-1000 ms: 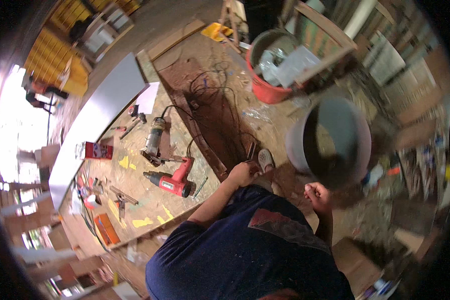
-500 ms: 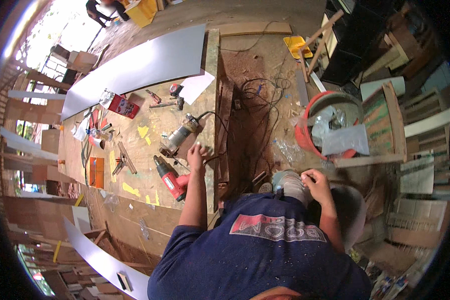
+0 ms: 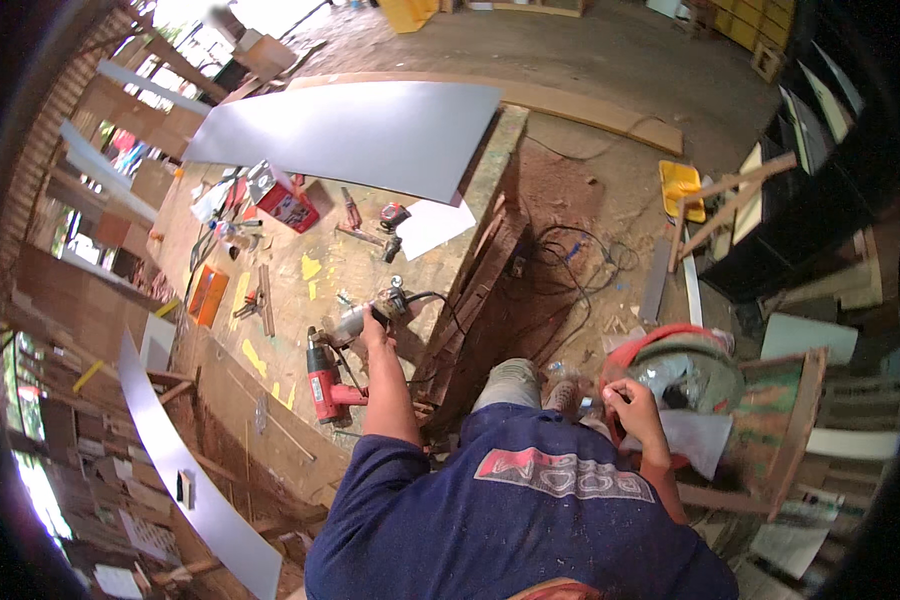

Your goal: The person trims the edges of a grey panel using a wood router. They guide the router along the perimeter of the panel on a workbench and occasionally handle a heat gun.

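My left hand is closed over the silver body of a corded trim router, which lies on the wooden workbench. My palm and fingers hide part of the tool. Just nearer to me, beside my left forearm, a red heat gun rests on its side, its dark nozzle pointing away. Out to the right, my right hand is held in the air with thumb and fingertips pressed together. Whatever it may pinch is too small to make out.
A large grey sheet covers the bench's far side. Near it lie a red-and-white box, a tape measure and white paper. An orange box stands left. Cords trail across the floor by a red-rimmed tub.
My left hand has gone from beside the trim router onto its body. My right hand stays raised with its fingers pinched. The whole view has turned and shifted.
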Tool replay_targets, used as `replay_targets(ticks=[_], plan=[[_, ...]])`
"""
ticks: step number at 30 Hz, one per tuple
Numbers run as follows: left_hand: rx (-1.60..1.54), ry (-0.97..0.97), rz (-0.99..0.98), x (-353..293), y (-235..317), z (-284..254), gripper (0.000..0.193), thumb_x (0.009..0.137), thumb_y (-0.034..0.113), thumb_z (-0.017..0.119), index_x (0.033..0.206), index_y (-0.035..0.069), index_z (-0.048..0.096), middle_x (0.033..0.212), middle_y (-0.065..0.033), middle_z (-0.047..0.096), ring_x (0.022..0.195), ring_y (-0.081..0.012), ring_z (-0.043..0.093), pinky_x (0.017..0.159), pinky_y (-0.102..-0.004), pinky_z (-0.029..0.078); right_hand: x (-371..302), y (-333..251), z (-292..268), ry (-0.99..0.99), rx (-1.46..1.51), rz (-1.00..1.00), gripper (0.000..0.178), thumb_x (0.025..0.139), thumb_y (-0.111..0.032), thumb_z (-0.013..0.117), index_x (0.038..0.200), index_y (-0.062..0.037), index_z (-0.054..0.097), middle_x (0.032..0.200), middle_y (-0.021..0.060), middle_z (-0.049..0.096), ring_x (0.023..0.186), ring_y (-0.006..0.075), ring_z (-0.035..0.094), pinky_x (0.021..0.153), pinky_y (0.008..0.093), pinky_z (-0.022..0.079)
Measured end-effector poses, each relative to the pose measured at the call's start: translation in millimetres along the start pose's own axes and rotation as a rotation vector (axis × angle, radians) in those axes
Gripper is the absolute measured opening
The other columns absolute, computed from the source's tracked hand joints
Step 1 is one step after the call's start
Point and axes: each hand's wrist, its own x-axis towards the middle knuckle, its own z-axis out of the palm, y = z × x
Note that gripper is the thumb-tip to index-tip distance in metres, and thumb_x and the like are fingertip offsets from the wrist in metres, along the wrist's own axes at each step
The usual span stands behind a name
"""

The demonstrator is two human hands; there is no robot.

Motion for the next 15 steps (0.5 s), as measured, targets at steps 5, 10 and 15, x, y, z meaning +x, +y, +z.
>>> replay_targets(ticks=[5,10,15], plan=[[0.036,0.025,-0.001,1.2,-0.6,-1.8,0.072,0.089,0.054,0.085,0.123,-0.008,0.072,0.11,-0.013,0.074,0.081,-0.0227,0.07,0.066,-0.0385,0.054,79.7,-26.5,-16.0,-0.1,-0.112,-0.126,0.021,0.1,-0.019,0.077,0.107,0.0011,0.076,0.093,0.0075,0.079,0.085,0.0158,0.073,0.078,0.034,0.058],[-0.159,0.114,0.135,-0.5,-15.3,0.3,0.086,0.088,0.054,0.086,0.138,-0.012,0.062,0.132,-0.0153,0.069,0.112,-0.025,0.069,0.092,-0.0421,0.058,161.0,-96.8,3.4,-0.25,-0.215,-0.143,0.023,0.098,-0.02,0.078,0.109,0.0002,0.077,0.097,0.0095,0.08,0.089,0.0155,0.074,0.082,0.0348,0.059],[-0.231,0.185,0.084,-5.2,-19.9,4.7,0.076,0.093,0.044,0.085,0.144,-0.006,0.059,0.136,-0.0124,0.067,0.116,-0.0255,0.068,0.098,-0.0416,0.057,237.6,-141.0,43.6,-0.362,-0.259,-0.214,0.024,0.099,-0.023,0.079,0.109,-0.0009,0.079,0.095,0.005,0.079,0.086,0.0122,0.07,0.078,0.032,0.057]])
